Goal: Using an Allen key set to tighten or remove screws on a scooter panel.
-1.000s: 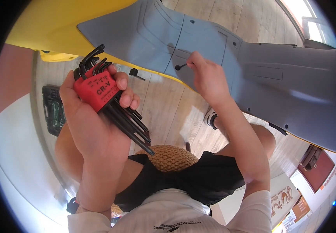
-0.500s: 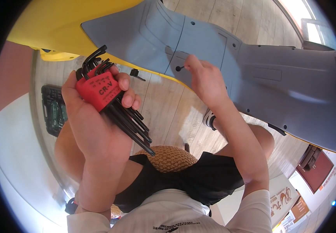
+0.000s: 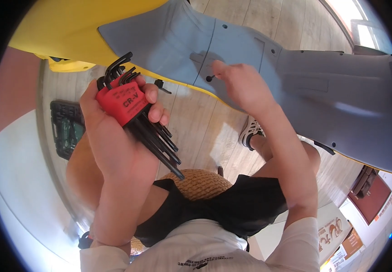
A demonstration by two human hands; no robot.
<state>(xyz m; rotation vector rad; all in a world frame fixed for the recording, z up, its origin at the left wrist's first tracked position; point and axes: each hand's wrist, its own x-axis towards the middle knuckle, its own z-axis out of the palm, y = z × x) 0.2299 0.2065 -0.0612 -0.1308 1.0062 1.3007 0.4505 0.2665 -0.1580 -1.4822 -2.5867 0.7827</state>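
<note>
Slim black shaft (image 3: pixel 213 77): is that what you have between your right fingertips?

Yes, your right hand (image 3: pixel 246 87) pinches it narrowly. It shows just to the left of your fingertips, running a little down and left into the dark round recess (image 3: pixel 209 79) in the scooter's grey floor panel (image 3: pixel 236 41). It is probably an L-key, but your fingers hide the rest of it, and you can't tell from here how deep its tip sits.

And your left hand (image 3: pixel 120 147)?

Wrapped around the red holder (image 3: pixel 121 103) of an L-key set. Its long black keys (image 3: pixel 157 146) slant down and right toward the woven stool (image 3: pixel 200 185), bent ends up top. That hand is well apart from the recess; your right is much the nearer.

What edges lie around you?

A panel seam just left of the recess, and the yellow trim (image 3: pixel 174 80) along the panel's near side. Grey panel stretches away to your right; plank floor (image 3: pixel 200 124) shows between your forearms. Near your left fingers sits a small black fitting (image 3: pixel 159 83).
</note>
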